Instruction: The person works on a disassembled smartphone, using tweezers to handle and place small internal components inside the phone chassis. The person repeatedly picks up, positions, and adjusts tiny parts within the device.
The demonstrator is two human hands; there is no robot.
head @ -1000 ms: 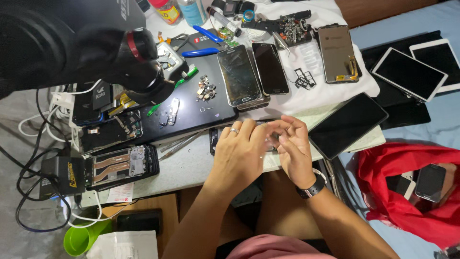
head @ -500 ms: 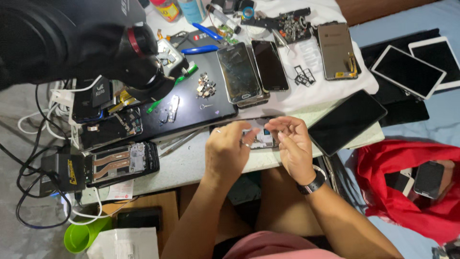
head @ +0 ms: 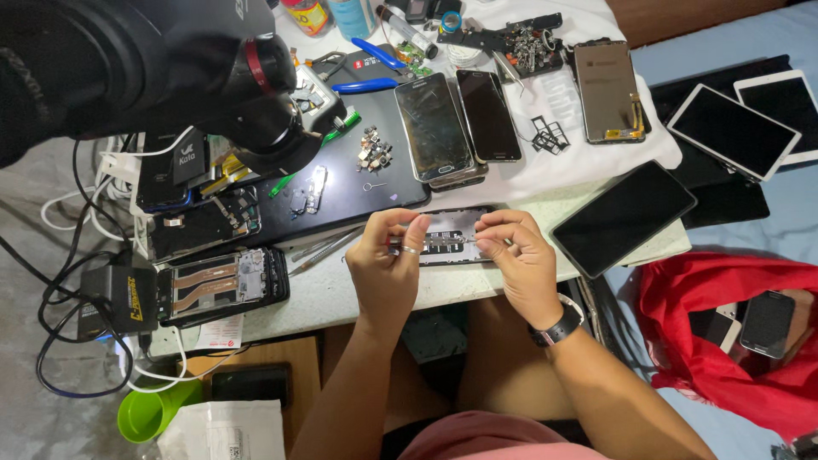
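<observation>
An opened phone lies flat at the near edge of the table, held between both hands. The left hand pinches its left end with curled fingers, thumb on top. The right hand grips its right end, fingers bent over the edge. Beyond the phone lies a black mat; to the phone's right lies a dark tablet.

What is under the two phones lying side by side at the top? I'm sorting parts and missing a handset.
A third phone's edge pokes out beneath the two phones; the rest is covered.
</observation>
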